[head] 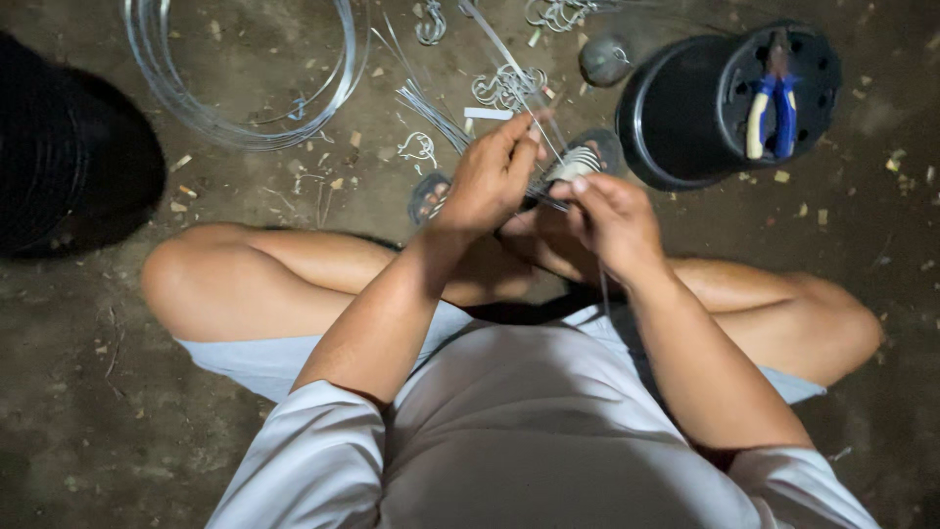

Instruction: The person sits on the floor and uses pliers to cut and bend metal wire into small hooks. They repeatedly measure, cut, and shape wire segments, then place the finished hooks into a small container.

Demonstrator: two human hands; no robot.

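Observation:
I sit cross-legged on a dirt floor. My left hand [490,176] pinches a thin straight length of silver wire [509,64] that runs up and away from my fingers. My right hand [612,216] grips the same wire lower down, close beside the left, fingers closed around it. Just under both hands lie my feet in striped sandals [573,162]. Several bent wire hooks [504,86] lie on the ground ahead of my hands.
A large coil of silver wire [245,73] lies at the upper left. An upturned black bucket [720,103] at the upper right carries blue-handled pliers [769,108]. A dark round object [69,147] sits at the left edge. A small grey stone [605,61] rests near the bucket.

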